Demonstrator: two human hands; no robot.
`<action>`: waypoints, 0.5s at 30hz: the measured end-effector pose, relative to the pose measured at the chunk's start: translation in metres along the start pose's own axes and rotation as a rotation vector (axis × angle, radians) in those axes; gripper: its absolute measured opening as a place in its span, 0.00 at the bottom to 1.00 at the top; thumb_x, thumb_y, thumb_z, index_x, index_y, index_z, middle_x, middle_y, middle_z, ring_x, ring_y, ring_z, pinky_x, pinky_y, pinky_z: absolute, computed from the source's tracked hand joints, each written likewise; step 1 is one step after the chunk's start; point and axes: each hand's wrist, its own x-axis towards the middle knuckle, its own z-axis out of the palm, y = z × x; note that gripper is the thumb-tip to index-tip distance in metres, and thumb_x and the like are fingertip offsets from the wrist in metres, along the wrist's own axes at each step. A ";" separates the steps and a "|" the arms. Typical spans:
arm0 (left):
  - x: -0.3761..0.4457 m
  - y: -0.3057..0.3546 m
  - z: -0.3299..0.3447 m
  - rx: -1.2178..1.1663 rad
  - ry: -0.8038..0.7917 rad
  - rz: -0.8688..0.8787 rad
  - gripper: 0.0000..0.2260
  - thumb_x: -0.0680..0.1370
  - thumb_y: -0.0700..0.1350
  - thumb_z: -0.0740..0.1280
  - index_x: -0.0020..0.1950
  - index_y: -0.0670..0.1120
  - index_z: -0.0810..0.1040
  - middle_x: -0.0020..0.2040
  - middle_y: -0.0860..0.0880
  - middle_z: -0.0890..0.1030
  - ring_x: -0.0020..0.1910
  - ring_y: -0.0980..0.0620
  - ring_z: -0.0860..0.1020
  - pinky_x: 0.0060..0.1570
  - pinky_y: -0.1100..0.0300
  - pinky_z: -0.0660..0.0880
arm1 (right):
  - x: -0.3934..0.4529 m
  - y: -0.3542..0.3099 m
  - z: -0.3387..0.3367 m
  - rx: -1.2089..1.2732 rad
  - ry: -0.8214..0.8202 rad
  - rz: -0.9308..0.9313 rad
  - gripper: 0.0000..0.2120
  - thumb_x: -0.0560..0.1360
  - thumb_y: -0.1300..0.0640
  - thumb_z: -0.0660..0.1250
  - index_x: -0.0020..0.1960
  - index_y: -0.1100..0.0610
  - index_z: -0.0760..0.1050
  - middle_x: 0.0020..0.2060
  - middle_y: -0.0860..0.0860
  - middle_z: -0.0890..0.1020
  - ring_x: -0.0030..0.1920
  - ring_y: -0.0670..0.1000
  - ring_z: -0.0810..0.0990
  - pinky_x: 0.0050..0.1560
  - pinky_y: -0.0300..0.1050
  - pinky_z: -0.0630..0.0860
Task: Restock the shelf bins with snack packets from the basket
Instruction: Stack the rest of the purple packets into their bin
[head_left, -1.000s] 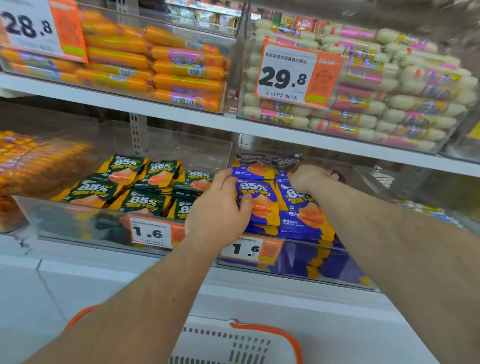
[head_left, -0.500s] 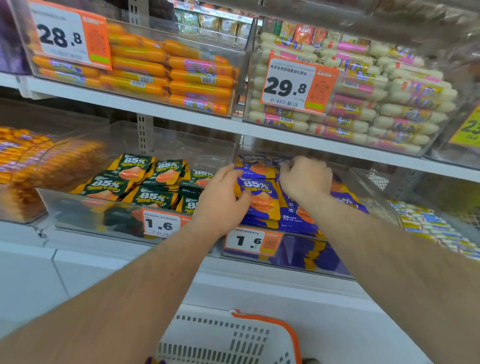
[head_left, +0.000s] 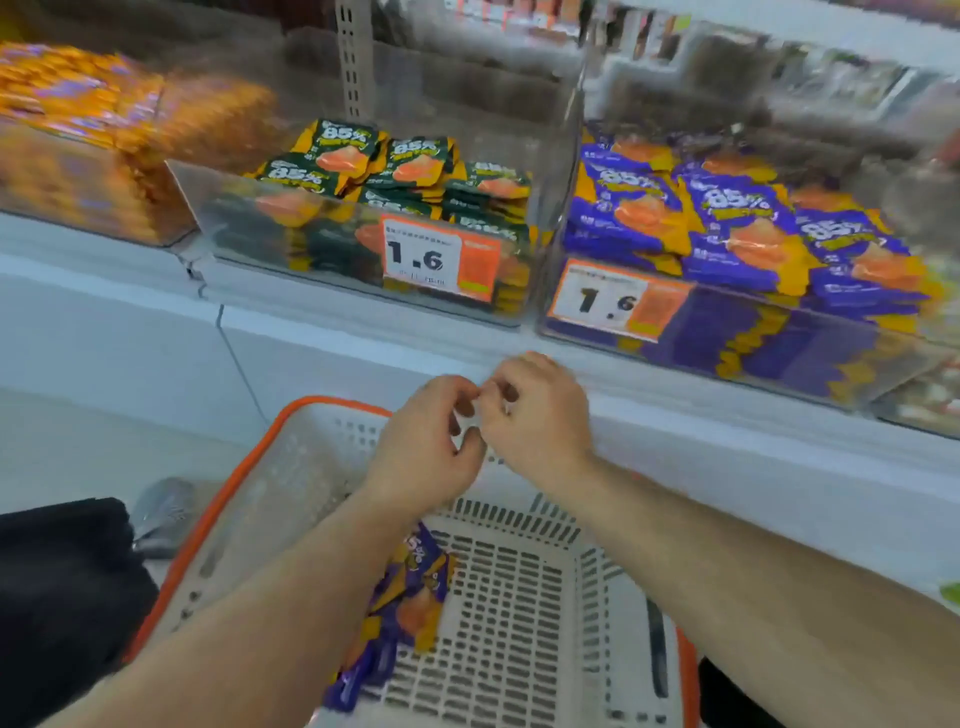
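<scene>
Both my hands hang above the basket (head_left: 244, 483), my left hand (head_left: 423, 447) and right hand (head_left: 537, 415) nearly touching each other, fingers loosely curled and holding nothing that I can see. Above the basket, on the shelf, the purple bin (head_left: 779, 358) looks well filled: glossy purple packets (head_left: 737, 228) with orange zigzag edges lie stacked to the top of its clear front wall. Just left of it, the green bin (head_left: 363, 260) holds flat green packets (head_left: 410, 166) of the same make, heaped lower toward the front, so I judge that one has room yet. Down in the basket, a small clutch of purple basket packets (head_left: 410, 597) lies against the left side, partly under my left forearm; the rest of the floor shows bare, so I think the job is mostly done, with this last handful to lift out. The basket is pale, rigid plastic, slotted through walls and floor, with an orange rim. The bins are smooth, transparent, hard-sided boxes; the packets are thin, slick, crinkly foil pouches.
</scene>
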 end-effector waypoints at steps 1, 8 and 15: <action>-0.006 -0.019 0.003 0.046 -0.065 -0.088 0.12 0.75 0.42 0.66 0.58 0.49 0.74 0.48 0.55 0.76 0.42 0.54 0.75 0.42 0.54 0.74 | -0.016 0.005 0.016 0.000 -0.091 0.049 0.12 0.71 0.53 0.60 0.31 0.57 0.74 0.30 0.51 0.75 0.33 0.55 0.75 0.33 0.42 0.67; -0.038 -0.111 0.017 0.173 -0.390 -0.513 0.14 0.77 0.44 0.64 0.62 0.49 0.75 0.53 0.51 0.80 0.51 0.49 0.78 0.53 0.52 0.77 | -0.110 0.043 0.113 0.045 -0.987 0.759 0.13 0.78 0.56 0.61 0.35 0.56 0.67 0.30 0.54 0.69 0.28 0.52 0.66 0.29 0.45 0.63; -0.042 -0.144 0.035 0.121 -0.393 -0.621 0.11 0.79 0.44 0.63 0.61 0.49 0.75 0.50 0.54 0.76 0.47 0.53 0.75 0.46 0.59 0.73 | -0.180 0.055 0.159 0.147 -1.081 1.337 0.18 0.75 0.51 0.68 0.61 0.58 0.71 0.41 0.53 0.77 0.37 0.51 0.75 0.37 0.46 0.71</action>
